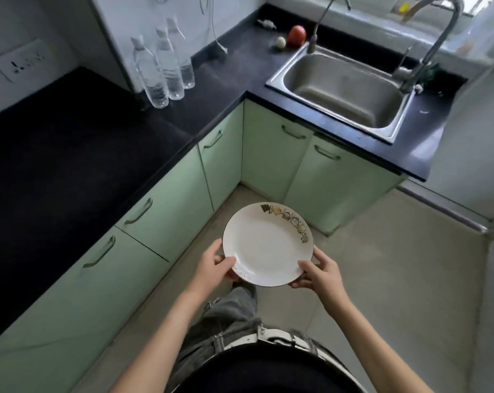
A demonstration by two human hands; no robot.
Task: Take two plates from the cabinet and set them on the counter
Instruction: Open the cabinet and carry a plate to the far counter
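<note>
A white plate [264,245] with a dark rim and a small coloured pattern along its far right edge is held level above the floor, in front of my waist. My left hand [213,268] grips its near left rim, thumb on top. My right hand [319,272] grips its near right rim the same way. Whether a second plate lies under it I cannot tell. The black counter [70,154] runs along the left and around the corner. The green lower cabinets [166,205] below it have their doors shut.
Three clear water bottles [163,66] stand on the counter near the corner. A steel sink [345,89] with two taps is set in the far right counter. An apple [296,36] and a small round fruit [280,42] lie behind it. Tiled floor extends to the right.
</note>
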